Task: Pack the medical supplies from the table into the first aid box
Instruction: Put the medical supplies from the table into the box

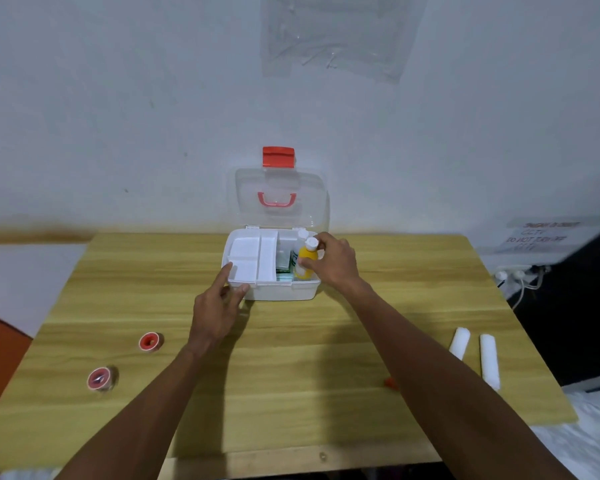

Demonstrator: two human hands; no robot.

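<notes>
The white first aid box [281, 292] stands open at the back middle of the wooden table [291, 375], its clear lid [278, 188] raised against the wall. My right hand [333, 261] is shut on a yellow bottle [307, 258] with a white cap, held upright inside the box's right side beside another white-capped bottle [302, 234]. My left hand [219, 303] rests on the box's front left corner, fingers touching the white inner tray [246, 258]. Two red tape rolls [150, 341] [101, 378] lie at the left. Two white bandage rolls [459, 342] [489, 362] lie at the right.
A small red object [390, 382] lies on the table beside my right forearm. A dark unit [568, 306] and cables with a wall socket [513, 275] stand off the table's right edge. The wall runs close behind the box.
</notes>
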